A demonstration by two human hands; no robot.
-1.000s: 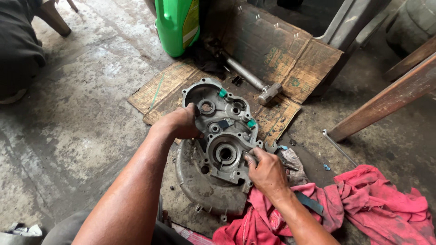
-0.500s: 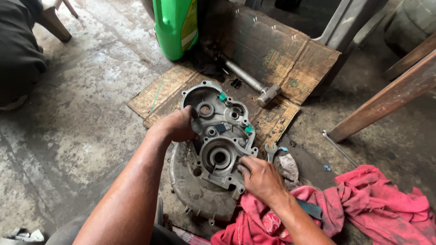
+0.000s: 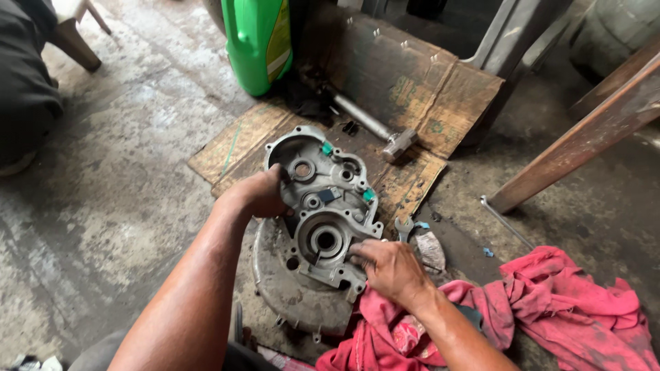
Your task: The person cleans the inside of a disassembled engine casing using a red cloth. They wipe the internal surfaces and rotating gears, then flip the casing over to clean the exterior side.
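Note:
A grey metal engine case half (image 3: 323, 206), with round bearing holes and small green tabs, sits on top of a second, rounder case part (image 3: 289, 288) on the floor. My left hand (image 3: 258, 194) grips the upper case's left edge. My right hand (image 3: 390, 269) holds its lower right corner, fingers curled on the rim. Both forearms reach in from the bottom of the head view.
Flattened cardboard (image 3: 405, 89) lies under and behind the case, with a hammer (image 3: 375, 127) on it. A green plastic jug (image 3: 258, 41) stands at the back. A red rag (image 3: 550, 316) lies bottom right, a small wrench (image 3: 404, 227) beside the case, a wooden beam (image 3: 584, 137) at right.
The upper case has shifted slightly over the lower part. My right hand slid down from its right edge to the lower right corner. My left hand keeps its grip.

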